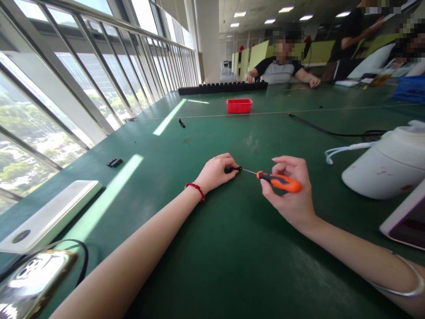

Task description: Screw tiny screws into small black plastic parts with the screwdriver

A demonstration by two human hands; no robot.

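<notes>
Near the middle of the green table, my left hand [219, 170] pinches a small black part [236, 169]; the fingers cover much of it. A screwdriver [282, 182] with an orange and dark grey handle points left, its thin shaft reaching the black part. Whether the tip sits inside the part or only touches it, I cannot tell. My right hand [295, 195] holds the handle between thumb and fingers, some of them raised and loosely curled.
A red bin [239, 106] stands ahead, before a long black rack [222, 87]. Small black pieces [114, 162] lie left, by a white box [49, 217] and a phone [36, 283]. At right are a white bottle [385, 161] and black cable [335, 132]. A person sits opposite.
</notes>
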